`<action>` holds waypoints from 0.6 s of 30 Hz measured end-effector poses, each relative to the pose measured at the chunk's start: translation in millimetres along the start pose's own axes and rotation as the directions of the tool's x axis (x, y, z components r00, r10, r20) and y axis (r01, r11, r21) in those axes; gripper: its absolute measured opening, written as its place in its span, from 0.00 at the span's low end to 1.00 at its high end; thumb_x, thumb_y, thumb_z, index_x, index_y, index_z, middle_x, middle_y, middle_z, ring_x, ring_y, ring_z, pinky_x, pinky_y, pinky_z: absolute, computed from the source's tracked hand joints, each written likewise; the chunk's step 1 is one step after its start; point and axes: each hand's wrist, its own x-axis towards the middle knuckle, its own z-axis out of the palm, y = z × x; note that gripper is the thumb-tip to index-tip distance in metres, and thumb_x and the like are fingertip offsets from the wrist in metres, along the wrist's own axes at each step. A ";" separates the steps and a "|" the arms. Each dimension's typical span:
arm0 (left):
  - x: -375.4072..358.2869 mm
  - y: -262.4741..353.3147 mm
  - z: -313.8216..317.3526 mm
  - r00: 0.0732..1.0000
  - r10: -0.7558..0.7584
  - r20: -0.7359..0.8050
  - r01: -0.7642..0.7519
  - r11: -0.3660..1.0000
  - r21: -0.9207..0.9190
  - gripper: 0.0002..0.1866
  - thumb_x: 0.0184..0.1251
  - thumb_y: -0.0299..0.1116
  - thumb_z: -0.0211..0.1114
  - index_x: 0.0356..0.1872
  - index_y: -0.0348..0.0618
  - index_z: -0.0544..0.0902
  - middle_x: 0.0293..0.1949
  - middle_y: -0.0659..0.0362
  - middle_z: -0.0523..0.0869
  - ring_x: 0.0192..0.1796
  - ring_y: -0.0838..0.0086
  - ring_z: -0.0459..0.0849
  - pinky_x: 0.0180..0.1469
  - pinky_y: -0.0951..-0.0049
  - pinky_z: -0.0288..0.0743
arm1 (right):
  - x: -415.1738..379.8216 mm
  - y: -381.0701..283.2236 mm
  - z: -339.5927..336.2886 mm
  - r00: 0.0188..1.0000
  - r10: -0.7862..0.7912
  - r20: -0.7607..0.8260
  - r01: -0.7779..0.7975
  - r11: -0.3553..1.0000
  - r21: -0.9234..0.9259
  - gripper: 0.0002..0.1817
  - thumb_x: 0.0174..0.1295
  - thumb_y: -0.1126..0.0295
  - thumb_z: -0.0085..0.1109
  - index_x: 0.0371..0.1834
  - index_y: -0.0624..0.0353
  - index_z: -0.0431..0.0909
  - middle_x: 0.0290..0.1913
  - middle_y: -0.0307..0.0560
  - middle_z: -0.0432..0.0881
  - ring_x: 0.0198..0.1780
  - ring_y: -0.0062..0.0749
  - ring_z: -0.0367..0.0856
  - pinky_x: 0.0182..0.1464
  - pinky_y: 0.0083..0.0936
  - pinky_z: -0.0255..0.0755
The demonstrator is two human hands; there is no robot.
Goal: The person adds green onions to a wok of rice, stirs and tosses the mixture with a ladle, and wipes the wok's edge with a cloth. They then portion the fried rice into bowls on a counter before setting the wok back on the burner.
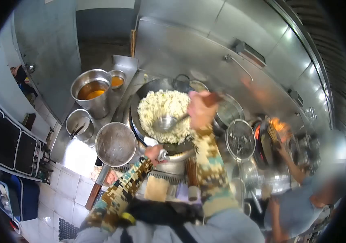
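Observation:
A large wok [146, 87] on the stove holds a heap of fried rice [162, 103], pale with small green bits. My right hand [201, 111], slightly blurred, is closed round the handle of a metal ladle [165, 123]. The ladle's bowl rests in the rice, and its brown handle end sticks out beyond my fist. At the wok's near rim, my left hand [154, 154] is closed on a white cloth [152, 141]; how far the fingers wrap the rim is hidden.
A long-handled strainer [116, 145] lies left of the wok, near metal pots of orange liquid [93, 91]. Another round strainer [240, 140] and a pan [229, 109] stand right. Farther right, a co-worker [298, 194] holds a bamboo brush near open flame [279, 125].

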 end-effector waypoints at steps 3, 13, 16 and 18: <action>15.1 12.4 11.3 0.594 -0.740 0.316 0.537 0.073 -0.840 0.09 0.59 0.35 0.61 0.33 0.38 0.81 0.32 0.53 0.83 0.31 0.64 0.83 0.27 0.62 0.83 | 36.1 10.2 20.5 0.976 -0.058 0.210 0.086 0.988 -0.127 0.12 0.53 0.70 0.64 0.18 0.56 0.71 0.12 0.34 0.68 0.11 0.19 0.63 0.14 0.20 0.58; 2.9 2.6 6.9 0.894 -0.449 -0.010 0.388 0.782 -0.487 0.11 0.56 0.33 0.64 0.39 0.40 0.79 0.38 0.52 0.81 0.37 0.59 0.82 0.32 0.53 0.84 | 80.3 -28.6 29.9 0.965 0.064 0.255 0.024 0.945 -0.327 0.13 0.49 0.65 0.63 0.16 0.63 0.75 0.15 0.38 0.73 0.18 0.26 0.70 0.24 0.30 0.64; 3.0 -10.8 4.0 0.986 -0.159 0.057 0.167 0.959 -0.229 0.12 0.57 0.31 0.64 0.43 0.42 0.79 0.38 0.53 0.81 0.37 0.59 0.81 0.34 0.54 0.83 | 114.8 -55.5 -12.9 0.999 0.005 0.044 0.001 0.990 -0.138 0.09 0.52 0.66 0.63 0.27 0.60 0.76 0.15 0.36 0.72 0.14 0.23 0.71 0.16 0.23 0.64; 4.8 -15.2 12.0 0.923 -0.369 0.109 0.374 0.795 -0.478 0.13 0.58 0.32 0.64 0.44 0.43 0.79 0.38 0.53 0.81 0.37 0.58 0.81 0.34 0.54 0.82 | 107.1 -18.5 -44.9 0.994 -0.034 -0.100 0.031 0.999 -0.027 0.09 0.52 0.68 0.64 0.28 0.61 0.75 0.15 0.36 0.71 0.13 0.23 0.69 0.15 0.22 0.65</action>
